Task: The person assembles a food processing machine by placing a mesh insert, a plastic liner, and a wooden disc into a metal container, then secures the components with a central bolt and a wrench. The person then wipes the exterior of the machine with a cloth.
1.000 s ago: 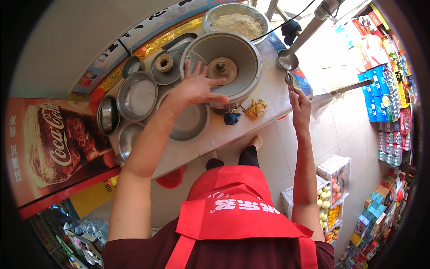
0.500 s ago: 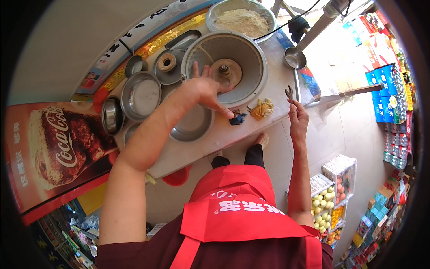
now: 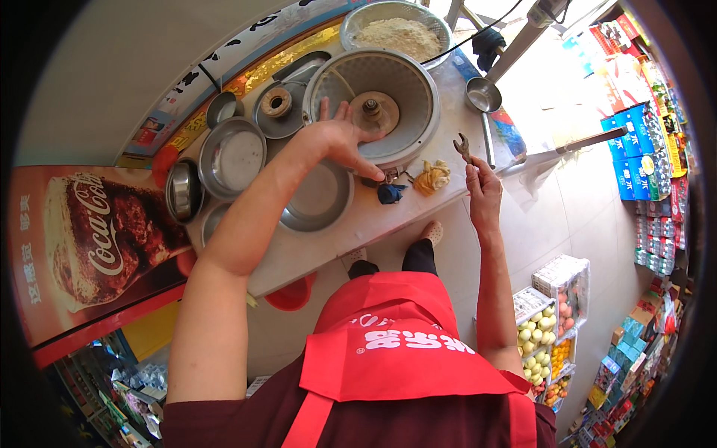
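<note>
My left hand (image 3: 337, 143) lies spread over the left rim of a large round metal tub (image 3: 418, 123), with its fingers reaching inside and its thumb outside near the front. In the tub's middle stands a round hub (image 3: 385, 119) with a threaded bolt (image 3: 370, 108) on top. My right hand (image 3: 484, 193) grips a small open-ended wrench (image 3: 463, 146), its jaws pointing up, off the counter's front edge. A dark blue cloth bundle (image 3: 390, 194) and a crumpled yellow cloth (image 3: 432, 179) lie just in front of the tub.
Metal pans (image 3: 233, 157) and a ring-shaped part (image 3: 276, 102) sit left on the counter (image 3: 280, 261). Behind the tub is a bowl of flour-like powder (image 3: 399, 36). A ladle (image 3: 483, 95) and a long-handled blade (image 3: 590, 142) are at right. Fruit crates (image 3: 538, 328) stand on the floor.
My right hand and the wrench have moved slightly left, toward the tub. My left hand stays spread on the rim, its thumb shifted a little to the left off the blue cloth.
</note>
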A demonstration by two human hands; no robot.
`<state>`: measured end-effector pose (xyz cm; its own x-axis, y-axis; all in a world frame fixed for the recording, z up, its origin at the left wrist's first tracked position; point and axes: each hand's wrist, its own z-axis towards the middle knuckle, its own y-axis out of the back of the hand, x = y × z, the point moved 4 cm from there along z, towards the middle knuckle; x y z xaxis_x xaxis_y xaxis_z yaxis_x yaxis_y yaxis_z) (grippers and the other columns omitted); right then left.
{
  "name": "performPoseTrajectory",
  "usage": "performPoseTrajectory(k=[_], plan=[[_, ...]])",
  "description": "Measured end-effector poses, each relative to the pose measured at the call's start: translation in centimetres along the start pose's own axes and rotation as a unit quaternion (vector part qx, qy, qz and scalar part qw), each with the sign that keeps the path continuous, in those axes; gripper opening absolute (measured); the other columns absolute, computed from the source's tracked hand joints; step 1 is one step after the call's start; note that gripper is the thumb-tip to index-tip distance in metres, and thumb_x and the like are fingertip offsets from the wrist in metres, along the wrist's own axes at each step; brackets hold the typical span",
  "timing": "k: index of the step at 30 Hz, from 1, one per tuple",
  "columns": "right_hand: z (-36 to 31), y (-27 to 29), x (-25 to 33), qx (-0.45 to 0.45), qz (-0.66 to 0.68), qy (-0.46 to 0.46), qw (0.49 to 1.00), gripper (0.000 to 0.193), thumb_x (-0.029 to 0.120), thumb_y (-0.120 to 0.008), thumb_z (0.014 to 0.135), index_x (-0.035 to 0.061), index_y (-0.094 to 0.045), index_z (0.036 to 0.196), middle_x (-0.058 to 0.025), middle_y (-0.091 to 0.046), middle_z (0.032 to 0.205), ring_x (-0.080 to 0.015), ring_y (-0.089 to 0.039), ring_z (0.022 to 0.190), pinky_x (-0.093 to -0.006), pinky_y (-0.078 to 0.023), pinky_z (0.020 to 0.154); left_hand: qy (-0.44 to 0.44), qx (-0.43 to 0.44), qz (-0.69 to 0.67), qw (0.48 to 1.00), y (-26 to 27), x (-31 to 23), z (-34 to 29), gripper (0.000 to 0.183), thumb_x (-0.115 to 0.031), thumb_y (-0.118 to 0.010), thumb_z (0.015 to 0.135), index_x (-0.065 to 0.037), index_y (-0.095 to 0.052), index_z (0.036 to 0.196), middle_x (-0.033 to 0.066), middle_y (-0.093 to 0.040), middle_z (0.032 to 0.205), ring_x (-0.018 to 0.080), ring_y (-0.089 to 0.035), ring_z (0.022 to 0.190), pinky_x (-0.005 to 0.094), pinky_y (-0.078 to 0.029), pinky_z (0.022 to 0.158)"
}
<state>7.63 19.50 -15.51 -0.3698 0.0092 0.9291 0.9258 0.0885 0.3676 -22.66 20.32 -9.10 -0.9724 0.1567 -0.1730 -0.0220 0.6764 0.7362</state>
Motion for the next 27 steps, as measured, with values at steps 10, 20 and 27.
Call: performPoseTrajectory(k=[10,20,27], plan=[[-2.1,2.0,-3.0,-0.006,-0.041,-0.023,0.999,0.034,0.017,-0.059,0.101,-0.0032,-0.06,0.128,0.0026,-0.05,0.074,-0.0062,-0.047,0.068,-0.0228,-0.041,0.062,0.038,-0.065,0.017,0.997,-0.6,-1.8,-0.3,0.125,-0.095,-0.061,0.052,-0.032,-0.031,0.157,0.0393,-0.016,0.156,0.0563,-0.004,0.147,0.061,0.01,0.117],[-2.0,1.1,-3.1,0.023,0.005,-0.058,0.998,0.028,0.018,-0.058,0.102,-0.0018,-0.06,0.121,0.0038,-0.048,0.07,-0.0048,-0.043,0.065,-0.0215,-0.036,0.059,0.065,0.046,0.044,0.996,0.2,-1.8,0.9,0.131,-0.093,-0.067,0.049,-0.036,-0.023,0.158,0.0389,-0.015,0.156,0.0565,-0.002,0.147,0.0611,0.006,0.118],[0.0,-0.8,3.6,-0.043,-0.058,0.073,0.995,0.025,0.019,-0.061,0.098,0.0051,-0.064,0.119,-0.007,-0.063,0.077,-0.0169,-0.058,0.066,-0.0332,-0.046,0.066,0.029,0.043,0.046,0.998,0.1,-0.9,0.9,0.127,-0.083,-0.075,0.05,-0.037,-0.024,0.158,0.0407,-0.014,0.155,0.0542,0.001,0.148,0.0603,0.005,0.117]])
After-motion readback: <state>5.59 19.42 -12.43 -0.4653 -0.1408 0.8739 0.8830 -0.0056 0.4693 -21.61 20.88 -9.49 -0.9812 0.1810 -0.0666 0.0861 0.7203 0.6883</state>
